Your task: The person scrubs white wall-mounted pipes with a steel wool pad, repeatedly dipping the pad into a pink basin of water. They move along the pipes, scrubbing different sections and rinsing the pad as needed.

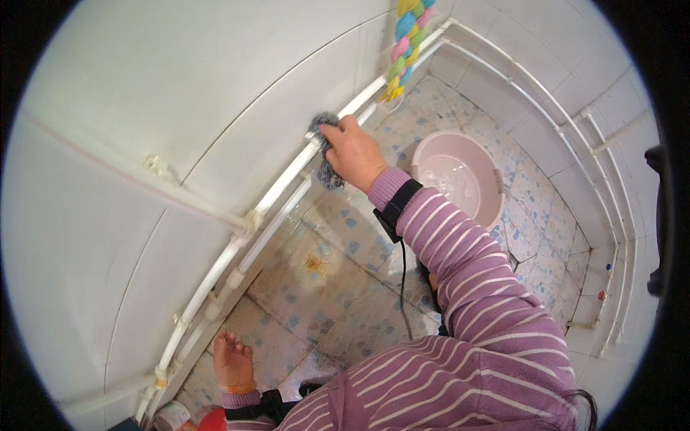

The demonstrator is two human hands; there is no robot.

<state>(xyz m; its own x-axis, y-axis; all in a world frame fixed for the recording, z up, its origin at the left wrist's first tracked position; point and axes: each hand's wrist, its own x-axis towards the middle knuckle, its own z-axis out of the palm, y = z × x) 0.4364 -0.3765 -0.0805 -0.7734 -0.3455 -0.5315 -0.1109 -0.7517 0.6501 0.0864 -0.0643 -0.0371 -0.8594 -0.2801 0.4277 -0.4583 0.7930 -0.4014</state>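
Note:
My right hand (356,153) grips a fuzzy dark grey cloth (330,173), pressed against the upper white pipe (288,180) along the tiled wall. Part of the cloth laps over this pipe, and the rest hangs below my fingers near the lower white pipe (280,223). My left hand (233,360) is low in the view, palm up with loosely curled fingers and nothing in it. It is apart from the pipes but close to their lower run. A pipe joint (250,223) lies between the two hands.
A pale pink plastic basin (485,161) with some water stands on the patterned tile floor (345,280). A colourful braided cloth (404,51) hangs by the upper pipe. More white pipes (539,89) follow the far wall. A black cable (403,285) hangs from my right wrist strap.

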